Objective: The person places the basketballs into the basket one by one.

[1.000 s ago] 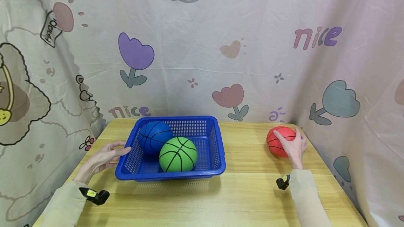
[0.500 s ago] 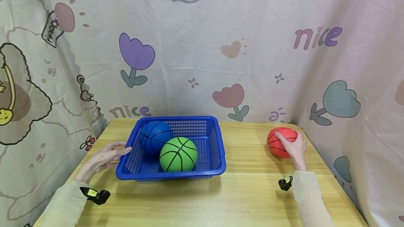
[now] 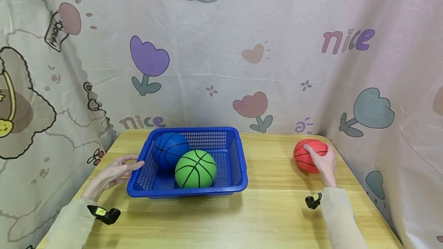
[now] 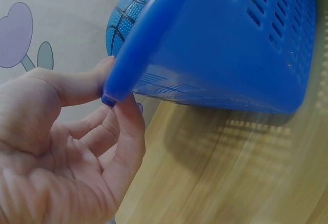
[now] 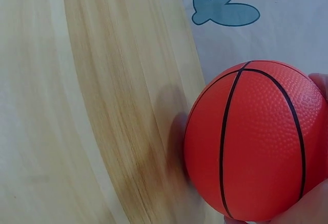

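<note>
With thumb and curled forefinger, my left hand (image 3: pixel 115 172) pinches the left rim of a blue plastic basket (image 3: pixel 238 160), as the left wrist view confirms. Inside the basket lie a blue ball (image 3: pixel 169 149) towards the back left and a green ball (image 3: pixel 195 169) in front of it, both with black basketball lines. At the right of the table, my right hand (image 3: pixel 325 164) grips a red ball (image 3: pixel 308 155) from its right side, thumb on top. The right wrist view shows the red ball (image 5: pixel 251 142) large, with only parts of the fingers at its edge.
The wooden table (image 3: pixel 270 210) carries the basket and the red ball. A patterned cloth curtain (image 3: pixel 207 49) hangs behind the table and along both sides. Bare tabletop lies between the basket and the red ball.
My right hand and the red ball have shifted very slightly to the right. The left hand, the basket and the two balls in it stay where they were.
</note>
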Demonstrator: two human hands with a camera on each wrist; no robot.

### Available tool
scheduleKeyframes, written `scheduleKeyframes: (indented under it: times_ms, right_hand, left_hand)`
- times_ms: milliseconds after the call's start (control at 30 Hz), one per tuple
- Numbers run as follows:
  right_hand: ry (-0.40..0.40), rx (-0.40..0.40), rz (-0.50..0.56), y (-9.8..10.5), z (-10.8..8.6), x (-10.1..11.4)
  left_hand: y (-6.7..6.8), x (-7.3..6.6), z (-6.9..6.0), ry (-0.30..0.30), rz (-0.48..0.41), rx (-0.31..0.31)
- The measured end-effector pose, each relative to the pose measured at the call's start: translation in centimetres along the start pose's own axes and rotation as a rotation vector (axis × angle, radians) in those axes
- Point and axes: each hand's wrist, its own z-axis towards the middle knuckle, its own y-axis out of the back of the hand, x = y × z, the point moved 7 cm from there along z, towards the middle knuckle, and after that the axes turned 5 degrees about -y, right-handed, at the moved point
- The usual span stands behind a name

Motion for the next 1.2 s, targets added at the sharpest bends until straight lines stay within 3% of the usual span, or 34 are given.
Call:
scheduleKeyframes:
  times_ms: [467, 700, 1200]
  right_hand:
    - [0.028, -0.022, 0.069, 0.4, -0.2, 0.5]
    - [0.091, -0.03, 0.105, 0.2, -0.3, 1.7]
    - [0.109, 0.109, 0.201, -1.6, -1.6, 4.2]
  left_hand:
    - [-0.1, -0.1, 0.0, 0.001, -0.011, 0.001]
    - [-0.1, -0.1, -0.1, -0.003, -0.001, 0.002]
    - [0.0, -0.1, -0.2, -0.014, 0.021, 0.005]
